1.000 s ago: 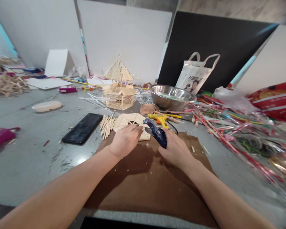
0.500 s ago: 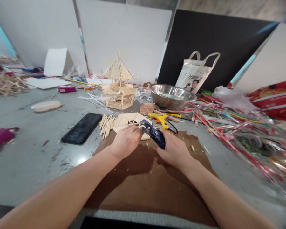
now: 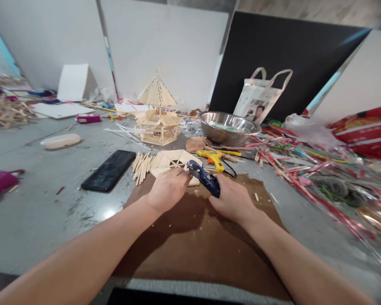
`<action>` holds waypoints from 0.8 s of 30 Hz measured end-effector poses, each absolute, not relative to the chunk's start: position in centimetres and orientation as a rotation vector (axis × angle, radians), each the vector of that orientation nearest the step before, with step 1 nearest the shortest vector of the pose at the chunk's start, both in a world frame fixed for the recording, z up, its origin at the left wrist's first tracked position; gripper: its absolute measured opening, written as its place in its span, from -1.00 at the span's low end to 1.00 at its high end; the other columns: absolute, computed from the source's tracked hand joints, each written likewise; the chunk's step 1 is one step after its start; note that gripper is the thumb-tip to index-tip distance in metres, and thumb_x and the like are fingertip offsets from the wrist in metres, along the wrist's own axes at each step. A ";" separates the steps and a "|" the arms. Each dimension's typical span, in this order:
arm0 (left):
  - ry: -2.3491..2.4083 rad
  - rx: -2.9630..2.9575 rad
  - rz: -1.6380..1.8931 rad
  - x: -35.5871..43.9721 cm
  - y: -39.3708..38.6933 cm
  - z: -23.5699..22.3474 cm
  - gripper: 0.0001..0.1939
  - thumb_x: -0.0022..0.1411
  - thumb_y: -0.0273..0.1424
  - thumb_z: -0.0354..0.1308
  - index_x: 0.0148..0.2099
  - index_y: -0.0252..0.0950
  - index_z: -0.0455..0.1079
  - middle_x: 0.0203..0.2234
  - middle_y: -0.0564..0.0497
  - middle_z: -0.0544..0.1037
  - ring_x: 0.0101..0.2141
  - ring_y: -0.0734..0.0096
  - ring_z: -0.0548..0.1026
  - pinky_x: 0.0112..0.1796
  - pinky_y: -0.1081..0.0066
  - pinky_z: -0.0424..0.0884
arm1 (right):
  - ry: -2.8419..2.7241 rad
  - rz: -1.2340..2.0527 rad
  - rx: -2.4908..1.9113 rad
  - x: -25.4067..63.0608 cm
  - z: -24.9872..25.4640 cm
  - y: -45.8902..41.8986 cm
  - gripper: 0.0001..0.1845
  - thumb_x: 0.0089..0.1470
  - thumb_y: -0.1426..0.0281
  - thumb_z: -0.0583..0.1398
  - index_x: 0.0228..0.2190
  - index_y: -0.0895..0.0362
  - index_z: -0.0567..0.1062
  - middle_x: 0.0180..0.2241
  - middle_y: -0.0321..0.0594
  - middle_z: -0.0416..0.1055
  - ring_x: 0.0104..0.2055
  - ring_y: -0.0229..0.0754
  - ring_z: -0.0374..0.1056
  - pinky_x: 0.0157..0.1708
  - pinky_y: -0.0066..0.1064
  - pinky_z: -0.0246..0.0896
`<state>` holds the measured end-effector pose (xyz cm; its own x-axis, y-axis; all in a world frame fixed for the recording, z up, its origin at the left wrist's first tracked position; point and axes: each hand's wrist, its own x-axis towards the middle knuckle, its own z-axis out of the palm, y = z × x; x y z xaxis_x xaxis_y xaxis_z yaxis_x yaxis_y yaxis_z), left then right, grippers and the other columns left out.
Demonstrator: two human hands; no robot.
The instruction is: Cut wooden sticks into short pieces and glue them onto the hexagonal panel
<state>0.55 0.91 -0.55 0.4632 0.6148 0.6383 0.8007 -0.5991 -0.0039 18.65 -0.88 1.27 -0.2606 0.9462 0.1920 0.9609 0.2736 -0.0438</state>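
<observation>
My right hand [image 3: 233, 197] is wrapped round dark blue hand shears [image 3: 206, 178], whose jaw end points up and left. Close to that jaw end, my left hand [image 3: 169, 189] is closed in a pinch; its fingertips and what lies in them are hidden. Behind both hands sits a flat many-sided panel of pale wooden sticks [image 3: 165, 159], partly covered by the left hand. Loose short sticks [image 3: 142, 167] are piled at its left. A brown sheet [image 3: 190, 250] lies under the hands, with small pale chips on it.
A yellow glue gun [image 3: 214, 159] lies beyond the shears, near a metal bowl [image 3: 231, 129]. Farther back stands a stick-built pavilion [image 3: 158, 112]. A black phone [image 3: 109, 170] is at left. Tangled red and clear strips [image 3: 292, 169] spread at right, before a white bag [image 3: 257, 99].
The hands and shears stay almost in place. The pale piece seen at the shears' jaws earlier is less visible now. The whole view has shifted very slightly.
</observation>
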 end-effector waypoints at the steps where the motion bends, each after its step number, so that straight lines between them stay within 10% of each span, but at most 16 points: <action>1: -1.209 -2.411 -0.869 0.6 0.9 -0.5 -0.78 0.14 -0.44 -0.13 -0.41 -0.35 0.32 -0.54 -0.02 0.40 -0.45 0.44 0.38 -0.42 0.46 0.28 | -2.356 -0.127 -1.789 18.7 1.3 -0.9 -0.63 -0.18 0.29 0.04 -0.25 0.12 0.22 -0.36 -0.17 0.37 -0.35 -0.10 0.29 -0.44 -0.40 0.01; 24: -1.378 -2.456 -0.865 1.0 1.2 -0.6 -0.72 0.13 -0.42 -0.11 -0.51 -0.37 0.35 -0.61 -0.01 0.39 -0.54 0.49 0.35 -0.51 0.51 0.21 | -2.384 -0.153 -1.871 18.5 1.2 -0.2 -0.70 -0.15 0.27 0.01 -0.33 0.14 0.28 -0.48 -0.14 0.40 -0.45 -0.06 0.33 -0.52 -0.39 0.00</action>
<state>0.99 1.22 -0.61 0.3957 0.7156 0.5756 0.8297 -0.5473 0.1101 18.55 -0.22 1.22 -0.2358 0.9608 0.1457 0.9715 0.2365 0.0130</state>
